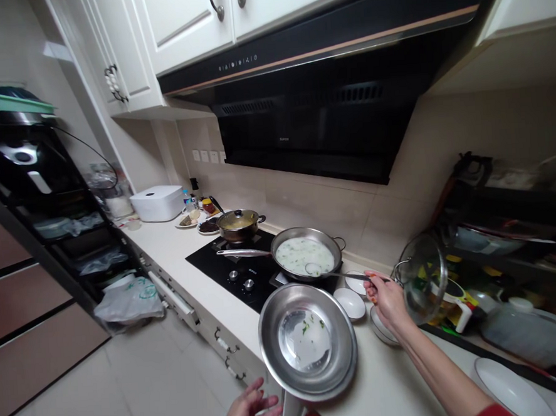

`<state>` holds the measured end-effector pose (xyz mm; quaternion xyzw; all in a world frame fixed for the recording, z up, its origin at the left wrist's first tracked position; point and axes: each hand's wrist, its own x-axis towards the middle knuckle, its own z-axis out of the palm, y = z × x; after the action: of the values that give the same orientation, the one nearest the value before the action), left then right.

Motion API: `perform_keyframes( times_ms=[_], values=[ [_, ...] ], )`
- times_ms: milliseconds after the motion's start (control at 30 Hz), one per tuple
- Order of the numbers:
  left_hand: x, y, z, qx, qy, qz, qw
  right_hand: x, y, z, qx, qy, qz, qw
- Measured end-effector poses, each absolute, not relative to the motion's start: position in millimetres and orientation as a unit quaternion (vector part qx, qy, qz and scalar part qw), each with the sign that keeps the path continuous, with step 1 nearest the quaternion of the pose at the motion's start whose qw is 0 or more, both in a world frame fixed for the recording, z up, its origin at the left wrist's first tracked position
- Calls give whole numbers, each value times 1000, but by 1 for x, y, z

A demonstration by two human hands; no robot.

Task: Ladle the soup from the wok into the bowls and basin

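Observation:
My right hand [386,298] grips the dark handle of a ladle [338,274]. The ladle's bowl rests in a milky soup with green bits [304,254], inside a steel wok [303,232] on the cooktop. Below it, my left hand [253,411] is open with fingers apart, near the lower left rim of a wide steel basin [273,352]. A few scraps of green leaf [308,325] lie in the basin. Small white bowls [350,304] stand between the wok and my right hand, one partly hidden beneath that hand.
A lidded pot [238,226] sits on the far side of the black cooktop [220,268]. Plates of food [189,220] and a white box [158,204] lie beyond. A glass lid [423,277] leans at right by a crowded rack. The range hood [301,131] hangs above.

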<state>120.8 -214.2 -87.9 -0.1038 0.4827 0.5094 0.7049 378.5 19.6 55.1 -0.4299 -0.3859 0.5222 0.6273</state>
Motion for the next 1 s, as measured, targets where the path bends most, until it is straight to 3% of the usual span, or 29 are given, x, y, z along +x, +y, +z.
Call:
perform_keyframes(
  times_ms=[133, 433, 700, 1000],
  values=[
    [119, -216, -92, -78, 451, 545, 702, 386, -3, 56, -434, -384, 538, 612],
    [112, -208, -80, -13, 544, 578, 608, 397, -46, 24, -477, -361, 566, 567],
    [85, -163, -52, 222, 612, 605, 458, 398, -65, 1, -521, -392, 528, 544],
    [57, -95, -63, 482, 766, 305, 296, 390, -84, -1, -533, -482, 459, 522]
  ],
)
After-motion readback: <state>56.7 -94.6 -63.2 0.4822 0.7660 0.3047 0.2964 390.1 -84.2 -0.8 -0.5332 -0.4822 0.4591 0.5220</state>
